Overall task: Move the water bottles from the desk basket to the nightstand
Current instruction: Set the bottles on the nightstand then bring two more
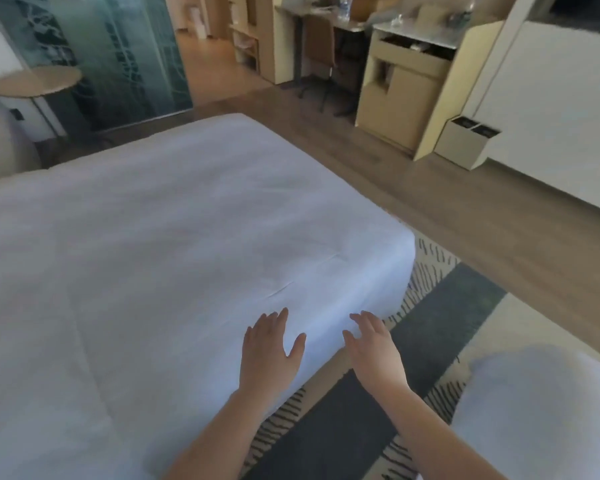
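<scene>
Head view: the left hand (269, 355) and right hand (371, 348) stretch out over a white bed (153, 237), fingers spread, holding nothing. What may be a water bottle (343, 6), blurred, stands on the far desk (340, 24).

I can't read any text, label, brand, number or sign anywhere in my view; the furniture and the things on the far desk are too blurred and small to make out any lettering.
</scene>
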